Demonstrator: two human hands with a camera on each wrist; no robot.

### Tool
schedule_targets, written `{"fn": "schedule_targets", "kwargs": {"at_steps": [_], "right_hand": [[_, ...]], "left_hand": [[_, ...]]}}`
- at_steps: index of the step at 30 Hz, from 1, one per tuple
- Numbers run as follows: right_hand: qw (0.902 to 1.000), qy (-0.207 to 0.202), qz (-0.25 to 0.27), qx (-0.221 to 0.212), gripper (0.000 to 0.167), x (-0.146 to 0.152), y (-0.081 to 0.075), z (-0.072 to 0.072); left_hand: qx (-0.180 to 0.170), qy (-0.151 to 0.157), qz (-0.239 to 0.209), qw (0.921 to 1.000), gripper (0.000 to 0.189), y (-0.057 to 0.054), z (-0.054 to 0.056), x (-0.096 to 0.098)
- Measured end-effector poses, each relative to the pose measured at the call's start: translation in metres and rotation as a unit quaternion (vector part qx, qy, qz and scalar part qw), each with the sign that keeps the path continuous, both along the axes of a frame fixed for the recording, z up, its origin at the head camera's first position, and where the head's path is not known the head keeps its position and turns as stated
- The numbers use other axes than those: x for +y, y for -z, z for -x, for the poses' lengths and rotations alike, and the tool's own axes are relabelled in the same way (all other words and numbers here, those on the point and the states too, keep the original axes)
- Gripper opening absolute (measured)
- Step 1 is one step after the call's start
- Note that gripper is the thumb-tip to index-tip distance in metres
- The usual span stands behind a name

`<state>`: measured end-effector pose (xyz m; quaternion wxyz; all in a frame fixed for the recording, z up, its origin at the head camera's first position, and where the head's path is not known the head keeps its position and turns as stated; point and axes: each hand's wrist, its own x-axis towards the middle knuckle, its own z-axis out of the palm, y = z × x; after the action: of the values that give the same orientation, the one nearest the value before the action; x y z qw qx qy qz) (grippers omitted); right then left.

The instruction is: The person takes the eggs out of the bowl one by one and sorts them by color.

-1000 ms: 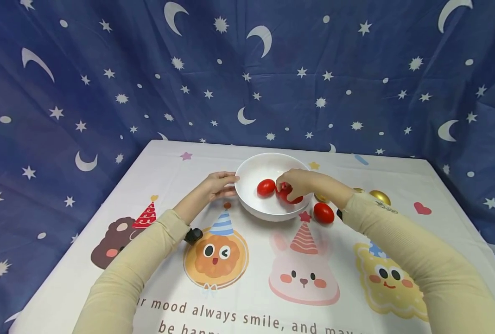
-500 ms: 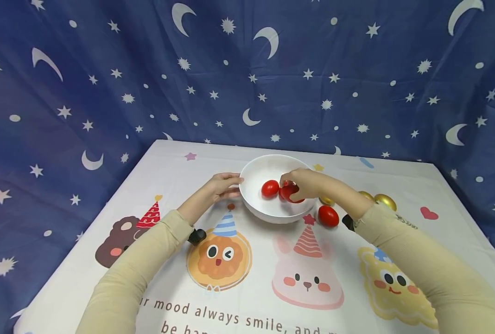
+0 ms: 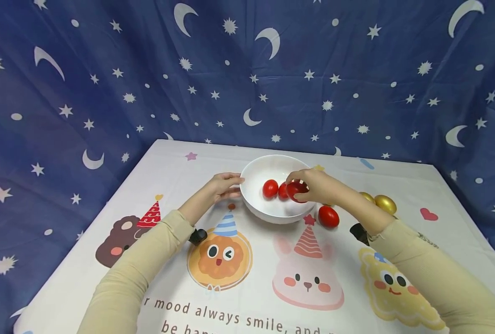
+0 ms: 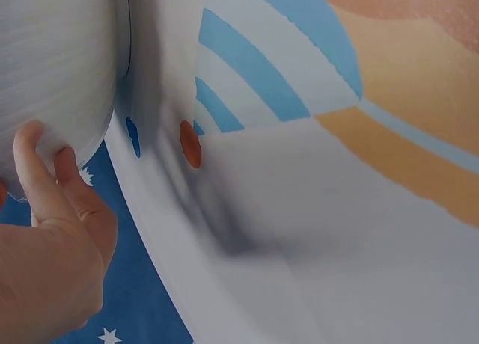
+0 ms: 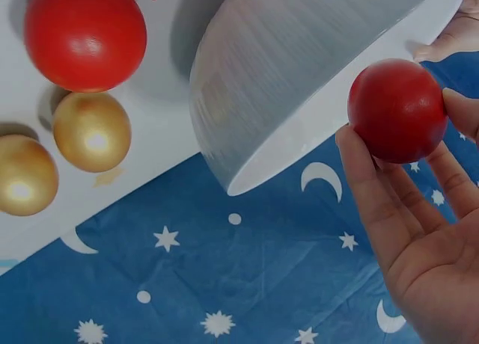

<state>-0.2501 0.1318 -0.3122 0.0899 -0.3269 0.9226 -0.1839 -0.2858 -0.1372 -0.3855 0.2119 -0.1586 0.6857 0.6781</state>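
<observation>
Nearest lies the printed cloth (image 3: 260, 264), then a loose red egg (image 3: 328, 216) just outside the white bowl (image 3: 278, 218), by its near right side; above the bowl's open mouth, the right hand (image 3: 318, 184) pinches the held red egg (image 3: 296, 191) in spread fingertips, the bowl's inside lying below it and two red eggs (image 3: 270, 189) to its left; its long axis cannot be told, and the right hand is clearly the nearer; across the bowl the left hand (image 3: 223, 186) grips its left side by the rim; beyond rest gold eggs (image 3: 385, 204), and behind all a starry curtain (image 3: 214, 51)
</observation>
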Motion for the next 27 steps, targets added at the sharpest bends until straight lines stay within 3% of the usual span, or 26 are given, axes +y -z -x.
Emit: {"fn": "schedule_targets", "kwargs": {"at_steps": [10,15,27], "right_hand": [[0.9984,0.043,0.026,0.025,0.037,0.016,-0.003,-0.014],[0.998,0.052,0.022,0.029,0.038,0.027,-0.003,-0.02],[0.9961,0.075,0.027,0.037,0.037,0.055,0.0,-0.034]], "left_hand": [[0.008,-0.005,0.021,0.9997,0.043,-0.004,0.002,-0.003],[-0.003,-0.004,0.016,0.9999,0.046,-0.005,0.001,-0.003],[0.006,0.002,-0.001,1.0,0.043,-0.002,-0.001,0.002]]}}
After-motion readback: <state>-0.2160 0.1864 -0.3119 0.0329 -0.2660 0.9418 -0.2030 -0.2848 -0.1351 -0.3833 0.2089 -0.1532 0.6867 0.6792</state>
